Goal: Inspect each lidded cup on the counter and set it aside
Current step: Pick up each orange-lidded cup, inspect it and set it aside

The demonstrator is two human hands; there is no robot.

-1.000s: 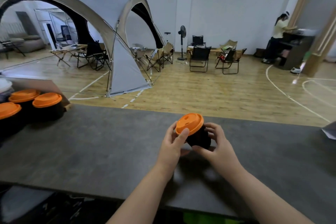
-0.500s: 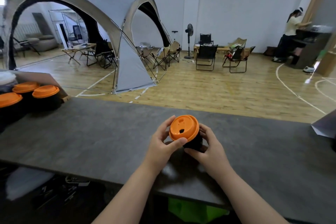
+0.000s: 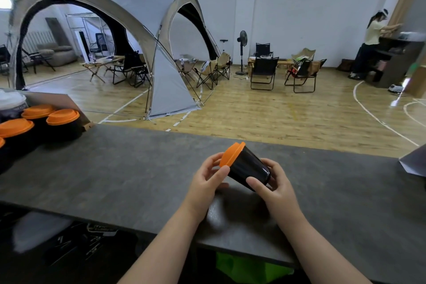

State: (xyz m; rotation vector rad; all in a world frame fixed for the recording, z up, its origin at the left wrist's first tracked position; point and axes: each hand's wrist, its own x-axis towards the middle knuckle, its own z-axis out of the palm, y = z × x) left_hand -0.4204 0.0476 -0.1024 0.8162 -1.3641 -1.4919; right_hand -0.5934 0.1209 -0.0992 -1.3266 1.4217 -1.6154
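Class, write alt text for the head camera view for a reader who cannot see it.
Two bare hands, left hand and right hand, hold a black cup with an orange plastic lid tilted sideways above a grey counter. More orange-lidded black cups stand far left.

The cup (image 3: 250,168) between my hands looks like glossy black plastic, its orange lid (image 3: 231,154) matt; the counter (image 3: 115,168) is matt, stone-like grey.

Sports hall, court-lined floor (image 3: 288,108), tent (image 3: 138,18)

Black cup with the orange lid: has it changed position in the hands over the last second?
Yes. The black cup with the orange lid has tipped onto its side, lid toward the left, above the grey counter.
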